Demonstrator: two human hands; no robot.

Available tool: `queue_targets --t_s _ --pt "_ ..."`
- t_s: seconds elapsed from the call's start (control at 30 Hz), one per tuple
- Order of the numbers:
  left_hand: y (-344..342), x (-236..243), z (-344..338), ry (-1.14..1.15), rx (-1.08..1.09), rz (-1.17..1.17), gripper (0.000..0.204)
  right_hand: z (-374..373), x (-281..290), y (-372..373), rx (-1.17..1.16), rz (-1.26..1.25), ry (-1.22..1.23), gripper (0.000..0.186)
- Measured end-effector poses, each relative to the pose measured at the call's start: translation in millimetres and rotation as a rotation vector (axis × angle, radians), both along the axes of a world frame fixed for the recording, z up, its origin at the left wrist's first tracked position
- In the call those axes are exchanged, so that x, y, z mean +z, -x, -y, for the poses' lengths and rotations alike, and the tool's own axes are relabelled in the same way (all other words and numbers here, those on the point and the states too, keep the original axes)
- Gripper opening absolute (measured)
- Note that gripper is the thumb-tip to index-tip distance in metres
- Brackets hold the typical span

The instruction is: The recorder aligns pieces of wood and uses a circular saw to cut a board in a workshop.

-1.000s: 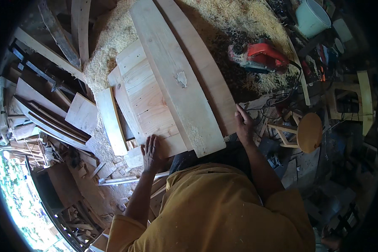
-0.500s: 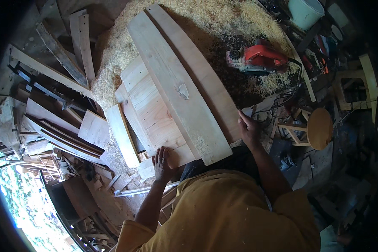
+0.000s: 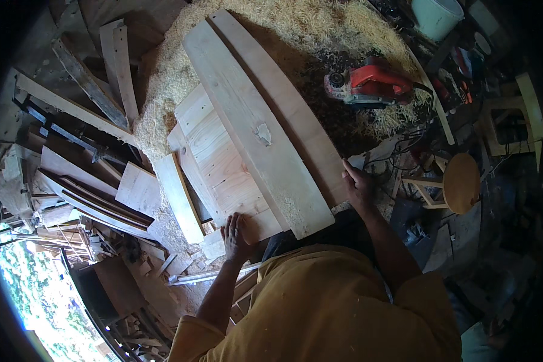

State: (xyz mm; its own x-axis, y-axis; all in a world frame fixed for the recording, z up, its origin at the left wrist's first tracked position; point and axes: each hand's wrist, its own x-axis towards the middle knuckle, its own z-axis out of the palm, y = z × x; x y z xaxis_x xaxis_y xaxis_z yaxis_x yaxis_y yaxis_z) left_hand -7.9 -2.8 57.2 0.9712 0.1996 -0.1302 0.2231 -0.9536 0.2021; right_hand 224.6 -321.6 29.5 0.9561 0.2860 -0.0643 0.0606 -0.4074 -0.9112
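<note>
A long pale plank (image 3: 256,120) with a torn patch on its face lies slantwise in front of me. Beneath its right side runs a second, darker plank (image 3: 283,99). My right hand (image 3: 358,186) holds the near right edge of this second plank, thumb on top and the other fingers mostly hidden. Left of the long plank lies a panel of joined boards (image 3: 220,157), partly covered by it. My left hand (image 3: 235,236) rests on the near end of the panel, fingers stretched out over the wood and holding nothing.
A red electric planer (image 3: 374,84) sits among wood shavings (image 3: 175,78) at the far right. Right of me are a small round-topped stool (image 3: 461,183) and cables. Loose boards (image 3: 139,190) and a bar clamp (image 3: 60,125) lie at left. A white bucket (image 3: 437,18) stands far right.
The view has shifted very slightly. Both hands stay in the same places on the wood.
</note>
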Motion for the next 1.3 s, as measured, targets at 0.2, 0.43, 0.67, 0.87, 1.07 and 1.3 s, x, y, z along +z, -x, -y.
queue_targets --t_s 0.2,0.43,0.67,0.87,1.07,1.3 --pt "2 1 -2 0.008 0.025 -0.045 0.096 -4 -7 2 -0.052 0.126 -0.061 0.033" --pt "-2 12 -8 0.128 0.033 -0.105 0.094 -2 -9 2 -0.048 -0.051 -0.084 0.037" --pt "-54 -12 6 0.114 0.204 0.078 0.080 -1 4 -9 -0.010 -0.222 0.024 0.044" --pt "-172 -17 21 0.104 0.154 0.269 0.081 28 9 -56 -0.084 0.032 0.203 0.041" --pt "-267 8 51 0.064 0.654 0.162 0.081 73 98 -195 -0.202 0.727 0.476 0.060" --pt "-275 15 61 0.075 0.713 0.178 0.087 55 111 -281 0.379 0.097 0.696 0.053"
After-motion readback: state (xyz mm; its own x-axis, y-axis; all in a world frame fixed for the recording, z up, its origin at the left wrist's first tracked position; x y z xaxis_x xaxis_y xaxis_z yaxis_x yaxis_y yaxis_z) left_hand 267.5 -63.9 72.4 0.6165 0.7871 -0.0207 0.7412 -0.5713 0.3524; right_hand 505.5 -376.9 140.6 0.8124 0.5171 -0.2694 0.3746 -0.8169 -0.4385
